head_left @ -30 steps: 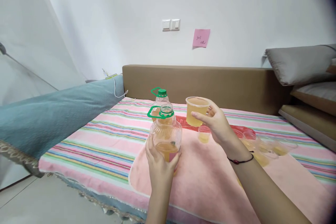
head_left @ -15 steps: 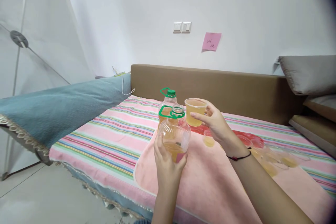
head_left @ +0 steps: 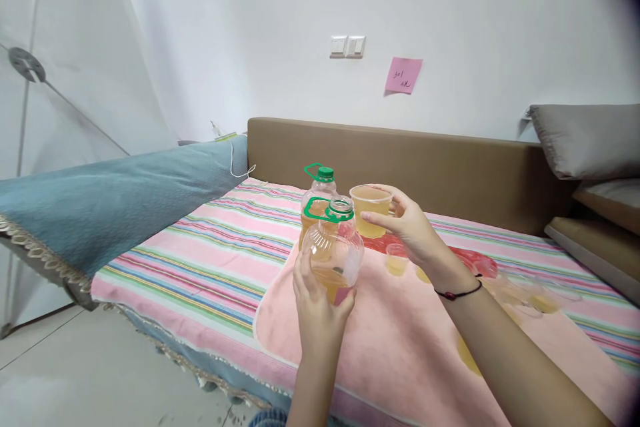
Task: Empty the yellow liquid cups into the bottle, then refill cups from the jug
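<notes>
My left hand is wrapped round a clear plastic bottle with a green handle ring and an uncapped mouth. Yellowish liquid fills its lower part. In my right hand is a clear plastic cup of yellow liquid, held upright beside the bottle's mouth. Close behind stands a second bottle with a green cap and handle, partly hidden by the first. Under my right wrist, another cup with yellow liquid rests on the pink mat.
Several more cups of yellow liquid stand to the right, partly behind my right forearm. A red patterned area lies behind them. The striped sheet meets a brown backboard; grey cushions are stacked at the right.
The view has shifted slightly. The cup in my right hand is a little nearer the open bottle's mouth; both hands keep their hold.
</notes>
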### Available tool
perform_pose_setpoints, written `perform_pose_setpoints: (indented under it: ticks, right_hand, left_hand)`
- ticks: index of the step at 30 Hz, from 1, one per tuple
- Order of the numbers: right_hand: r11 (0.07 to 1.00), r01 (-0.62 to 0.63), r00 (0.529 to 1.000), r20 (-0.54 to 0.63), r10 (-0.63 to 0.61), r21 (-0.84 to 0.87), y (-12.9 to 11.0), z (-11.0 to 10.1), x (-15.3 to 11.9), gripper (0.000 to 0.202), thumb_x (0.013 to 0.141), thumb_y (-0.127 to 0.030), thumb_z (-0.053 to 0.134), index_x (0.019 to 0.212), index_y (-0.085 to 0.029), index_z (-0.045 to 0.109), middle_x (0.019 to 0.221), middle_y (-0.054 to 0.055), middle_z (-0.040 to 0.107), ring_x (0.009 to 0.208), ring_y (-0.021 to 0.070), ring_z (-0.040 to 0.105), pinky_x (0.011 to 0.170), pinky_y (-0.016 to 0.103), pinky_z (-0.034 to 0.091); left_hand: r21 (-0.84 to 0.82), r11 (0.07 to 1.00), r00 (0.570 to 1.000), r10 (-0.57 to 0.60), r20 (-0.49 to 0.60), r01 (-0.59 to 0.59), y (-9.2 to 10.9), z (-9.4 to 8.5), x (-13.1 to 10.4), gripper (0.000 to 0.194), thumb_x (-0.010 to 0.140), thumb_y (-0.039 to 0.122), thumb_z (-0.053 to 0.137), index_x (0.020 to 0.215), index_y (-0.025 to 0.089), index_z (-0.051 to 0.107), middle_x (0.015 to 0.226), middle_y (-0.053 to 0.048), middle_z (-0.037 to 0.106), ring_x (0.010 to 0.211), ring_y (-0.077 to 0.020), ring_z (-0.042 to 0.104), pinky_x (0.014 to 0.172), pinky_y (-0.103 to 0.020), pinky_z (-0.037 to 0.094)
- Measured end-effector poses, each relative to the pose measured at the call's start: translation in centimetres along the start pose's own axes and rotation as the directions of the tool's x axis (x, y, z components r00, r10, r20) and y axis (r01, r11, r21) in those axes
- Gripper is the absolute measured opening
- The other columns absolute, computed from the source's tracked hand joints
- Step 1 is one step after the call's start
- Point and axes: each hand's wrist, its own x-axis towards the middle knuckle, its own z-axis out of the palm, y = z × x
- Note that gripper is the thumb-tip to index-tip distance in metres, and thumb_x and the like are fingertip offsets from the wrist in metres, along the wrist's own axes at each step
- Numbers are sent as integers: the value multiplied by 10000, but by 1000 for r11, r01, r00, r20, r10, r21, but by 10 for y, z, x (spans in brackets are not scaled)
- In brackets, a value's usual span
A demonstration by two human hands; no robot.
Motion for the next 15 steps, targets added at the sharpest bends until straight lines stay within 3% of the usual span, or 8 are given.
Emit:
perform_pose_setpoints:
  ticks: [15]
  right_hand:
    - [991,-38,999,16,41,-129,-16,-2,1,543,616,-366,861,1104,-269,644,1158,68,732,1140,291,649,949,471,540]
  left_hand:
    - [-7,1000,1000,-14,4,14,3,0,-1,988,678,205,751,1485,245,181,1461,-168,384,1370,-351,403,1090,-559,402]
